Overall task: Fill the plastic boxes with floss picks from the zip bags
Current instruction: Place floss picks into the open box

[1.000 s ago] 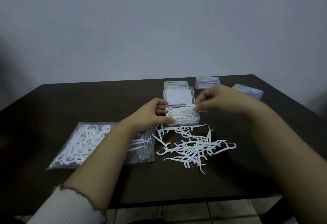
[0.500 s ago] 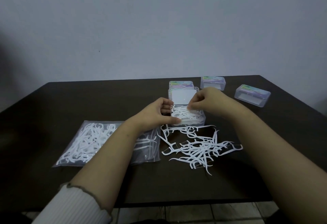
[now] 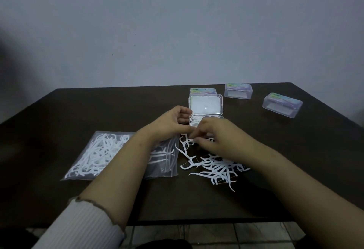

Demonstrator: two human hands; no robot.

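A clear plastic box stands open mid-table, its lid [image 3: 205,107] raised and white floss picks showing in its base [image 3: 194,121]. My left hand [image 3: 169,124] grips the box's left side, thumb along its front. My right hand [image 3: 214,137] is just in front of the box, fingers curled down and pinching a floss pick at the far edge of the loose pile of floss picks [image 3: 216,168]. A zip bag [image 3: 102,154] with many picks lies flat to the left, partly under my left forearm.
Three closed plastic boxes with coloured labels sit on the dark table [image 3: 59,114]: one [image 3: 202,91] right behind the open box, one [image 3: 238,92] at the back, one [image 3: 282,105] at the right. A wall rises behind; tiled floor shows below the near edge.
My right hand has come down from above the open box to the loose pile in front of it. My left hand has stayed on the box.
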